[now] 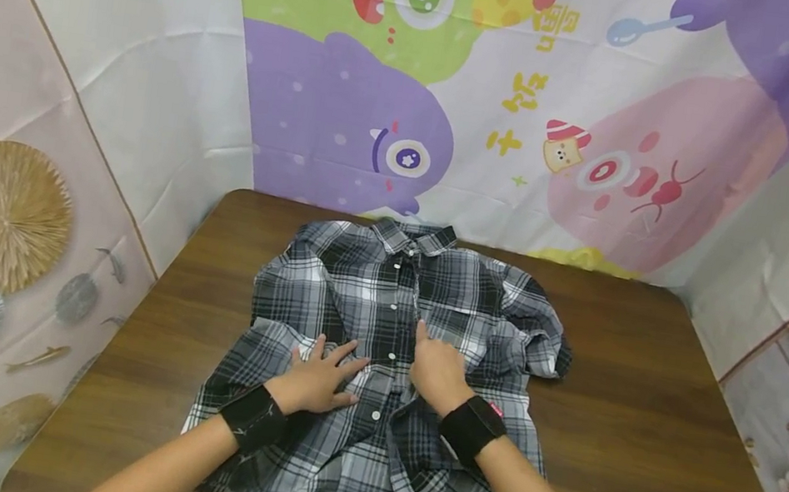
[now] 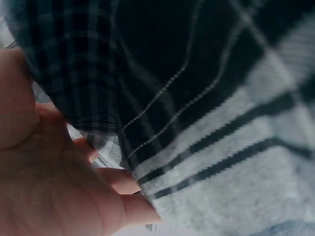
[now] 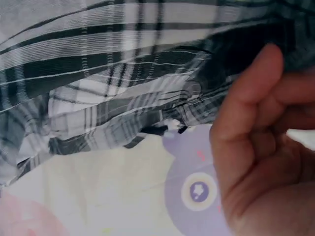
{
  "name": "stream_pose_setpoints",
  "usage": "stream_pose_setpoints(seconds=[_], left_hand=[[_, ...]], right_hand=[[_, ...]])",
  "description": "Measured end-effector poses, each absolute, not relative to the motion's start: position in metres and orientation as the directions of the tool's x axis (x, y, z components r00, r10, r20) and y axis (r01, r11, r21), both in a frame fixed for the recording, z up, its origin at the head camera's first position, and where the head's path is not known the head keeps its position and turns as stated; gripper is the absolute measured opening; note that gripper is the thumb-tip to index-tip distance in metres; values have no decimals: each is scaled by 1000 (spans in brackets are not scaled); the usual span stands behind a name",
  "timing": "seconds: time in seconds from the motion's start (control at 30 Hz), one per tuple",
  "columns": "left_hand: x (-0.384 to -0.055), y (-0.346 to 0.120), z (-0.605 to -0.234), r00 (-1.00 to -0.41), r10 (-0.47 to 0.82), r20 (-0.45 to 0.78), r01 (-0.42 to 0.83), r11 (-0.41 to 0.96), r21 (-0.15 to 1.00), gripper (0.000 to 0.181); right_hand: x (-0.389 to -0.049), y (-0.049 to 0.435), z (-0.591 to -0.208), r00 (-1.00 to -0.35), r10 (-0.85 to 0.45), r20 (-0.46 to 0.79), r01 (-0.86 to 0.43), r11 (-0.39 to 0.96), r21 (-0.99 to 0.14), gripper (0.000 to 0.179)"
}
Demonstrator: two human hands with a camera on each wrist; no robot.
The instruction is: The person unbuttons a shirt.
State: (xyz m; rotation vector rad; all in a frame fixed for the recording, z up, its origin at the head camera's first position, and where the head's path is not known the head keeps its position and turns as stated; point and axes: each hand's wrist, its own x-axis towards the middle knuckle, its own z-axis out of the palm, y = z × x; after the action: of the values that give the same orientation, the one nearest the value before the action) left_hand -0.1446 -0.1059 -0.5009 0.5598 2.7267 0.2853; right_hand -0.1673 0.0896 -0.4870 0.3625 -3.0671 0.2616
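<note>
A grey, black and white plaid short-sleeved shirt (image 1: 464,289) lies front up on the table, collar at the far side. My left hand (image 1: 319,378) rests on the shirt's left front, fingers spread; in the left wrist view the palm (image 2: 64,182) is close against the cloth. At the button front, my right hand (image 1: 436,369) has its index finger extended along the edge and its other fingers curled, seemingly gripping the cloth. The right wrist view shows these curled fingers (image 3: 275,108) against dark fabric; their exact grip is partly hidden. White buttons (image 1: 391,356) run down the middle.
The brown wooden table (image 1: 643,415) extends to both sides of the shirt. A cartoon-printed cloth (image 1: 351,122) hangs behind it, with patterned panels at left and right. Below my right hand, the front panel (image 1: 412,442) folds over. Black bands (image 1: 254,418) circle both wrists.
</note>
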Motion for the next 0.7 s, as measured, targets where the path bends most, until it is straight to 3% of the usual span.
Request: stream_pose_setpoints(seconds=[0.07,0.17,0.47,0.6,0.7], left_hand=[[-146,-107,-502,-865,413,-286,342,901,267,56],[-148,-106,-501,-864,414,-287,345,901,262,50],[-147,-108,-499,-859,427,-284,381,902,202,45],[-146,-111,-490,-880,436,-189,409,898,164,49],[-147,-115,-479,-896,442,-51,433,892,132,54]], right_hand=[[-166,87,-489,-961,-270,54,-275,954,-121,58],[-165,83,-495,-947,-321,0,-317,937,-145,53],[-166,92,-498,-935,-280,-219,-186,910,-371,55],[-162,107,-486,-920,-332,-209,-212,869,-446,59],[-158,124,-474,-914,-391,-112,-304,839,-450,59]])
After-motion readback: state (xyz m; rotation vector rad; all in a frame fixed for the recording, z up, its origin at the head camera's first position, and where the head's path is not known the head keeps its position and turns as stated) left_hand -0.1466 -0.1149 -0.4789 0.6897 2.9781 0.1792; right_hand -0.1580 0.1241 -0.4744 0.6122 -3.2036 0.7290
